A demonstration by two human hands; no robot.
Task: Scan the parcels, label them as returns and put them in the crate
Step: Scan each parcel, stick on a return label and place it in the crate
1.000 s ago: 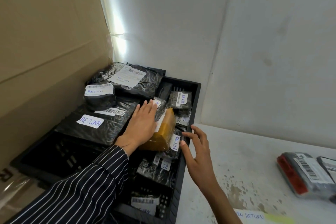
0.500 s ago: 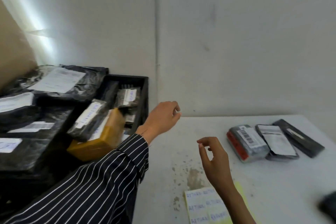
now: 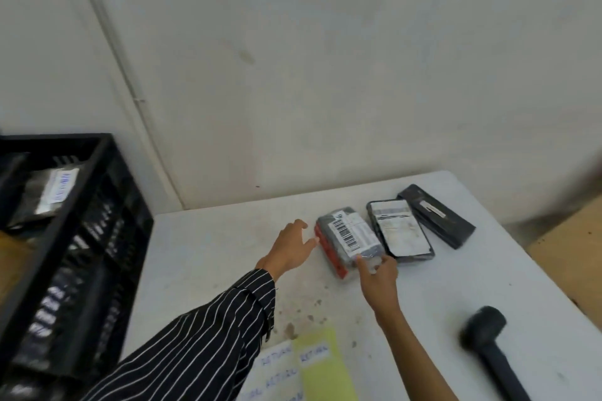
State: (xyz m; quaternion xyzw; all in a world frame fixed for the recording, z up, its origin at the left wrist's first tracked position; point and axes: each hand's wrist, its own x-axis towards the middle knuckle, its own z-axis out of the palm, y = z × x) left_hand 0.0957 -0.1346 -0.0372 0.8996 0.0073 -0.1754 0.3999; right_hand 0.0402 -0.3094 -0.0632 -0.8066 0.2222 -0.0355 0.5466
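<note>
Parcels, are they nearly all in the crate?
Partly. Done: the crate holds a labelled parcel. In hand: left hand reaches for the grey-red parcel, right hand touches its near end. Left: it, the white-labelled black parcel and the flat black parcel need the scanner, RETURN labels, then crating.

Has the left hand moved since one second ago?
Yes. The left hand left the crate and went right, over the table, beside the grey parcel.

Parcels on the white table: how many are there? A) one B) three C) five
B: three lie side by side on the table: the grey parcel with the red side, the black parcel with the white label and the flat black parcel.
</note>
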